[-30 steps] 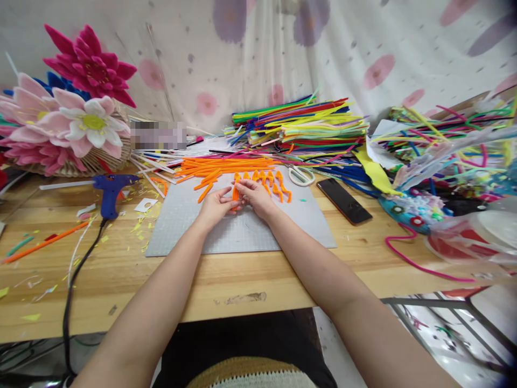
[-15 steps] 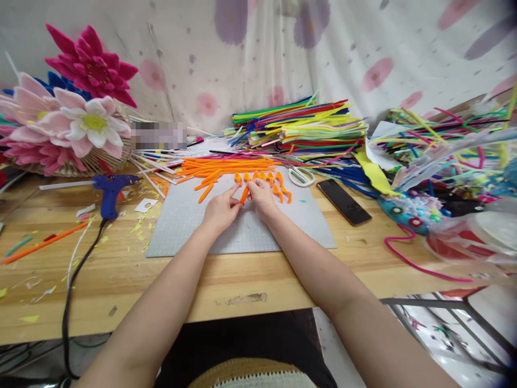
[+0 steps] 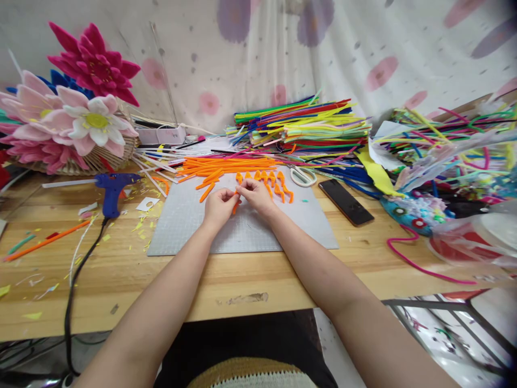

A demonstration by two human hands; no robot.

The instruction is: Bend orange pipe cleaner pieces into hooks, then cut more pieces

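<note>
My left hand (image 3: 219, 209) and my right hand (image 3: 255, 195) meet over the grey cutting mat (image 3: 250, 231). Between their fingertips they pinch one short orange pipe cleaner (image 3: 236, 207), whose lower end pokes out below the fingers; its upper part is hidden. Just behind my right hand lie several bent orange pieces (image 3: 280, 178) with looped tops, set in rows. Short straight orange cut pieces (image 3: 207, 192) rest left of them, in front of a bundle of long orange pipe cleaners (image 3: 226, 164). White-handled scissors (image 3: 302, 176) lie at the mat's back right.
A blue glue gun (image 3: 111, 194) with a black cord lies to the left, near felt-like flowers (image 3: 92, 121). A black phone (image 3: 346, 202) is right of the mat. Stacked coloured pipe cleaners (image 3: 302, 126) line the back. A plastic-wrapped tub (image 3: 472, 237) sits far right.
Both hands have shifted slightly left and closer together, bringing the orange piece with them. Its angle has changed between the fingers. The view has moved slightly.
</note>
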